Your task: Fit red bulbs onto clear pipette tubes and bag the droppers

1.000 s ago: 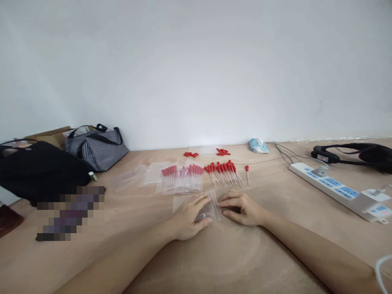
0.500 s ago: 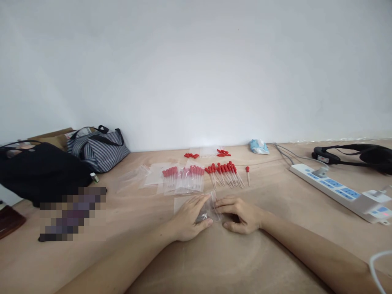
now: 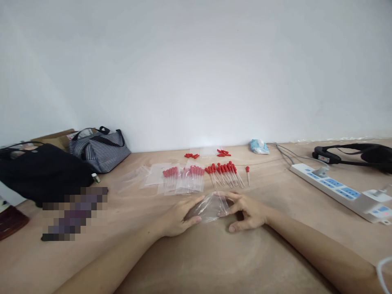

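Note:
A clear plastic bag is stretched between my two hands, low over the table. My left hand grips its left edge, thumb nearer me and fingers on the far side. My right hand has its fingers at the bag's right edge, with the thumb held apart below. Just beyond lie several loose droppers with red bulbs, and a single dropper sits to their right. Filled bags of droppers overlap to the left, beside flat bags.
Red bulbs and clear tubes lie near the wall. At right are a white power strip, a black headset-like strap and a blue-white packet. A striped bag, black bag and small bottle stand left.
My hands have spread apart, the left one moving left and the right one slightly right. The bag between them has opened out and now shows more fully.

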Available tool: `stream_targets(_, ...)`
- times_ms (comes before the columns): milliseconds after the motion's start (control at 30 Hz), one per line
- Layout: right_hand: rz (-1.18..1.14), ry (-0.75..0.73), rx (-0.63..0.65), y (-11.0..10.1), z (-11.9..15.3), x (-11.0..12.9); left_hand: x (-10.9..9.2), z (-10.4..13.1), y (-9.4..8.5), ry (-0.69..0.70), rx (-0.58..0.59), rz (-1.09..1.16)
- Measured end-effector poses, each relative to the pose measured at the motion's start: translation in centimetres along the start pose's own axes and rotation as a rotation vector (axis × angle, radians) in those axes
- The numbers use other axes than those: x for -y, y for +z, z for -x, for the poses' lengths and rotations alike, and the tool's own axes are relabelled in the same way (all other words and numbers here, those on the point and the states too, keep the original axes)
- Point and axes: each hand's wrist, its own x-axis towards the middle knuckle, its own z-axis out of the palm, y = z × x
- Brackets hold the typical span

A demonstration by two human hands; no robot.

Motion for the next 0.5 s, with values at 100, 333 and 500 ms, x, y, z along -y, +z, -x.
stream_targets(100, -0.111, 0.047, -0.043, -0.1, 0.5, 0.0, 0.1, 0.1, 0.3, -0.019, -0.001, 0.006)
stream_targets(333, -0.072, 0.657, -0.625, -1.8, 0.8, -5.2, 0.4, -0.2, 0.9, -0.009, -0.052, 0.017)
stream_targets(500, 0.320, 1.217, -0.714, -4.3, 0.7, -10.6, 0.8, -0.5, 1.0, 0.026, -0.049, 0.010)
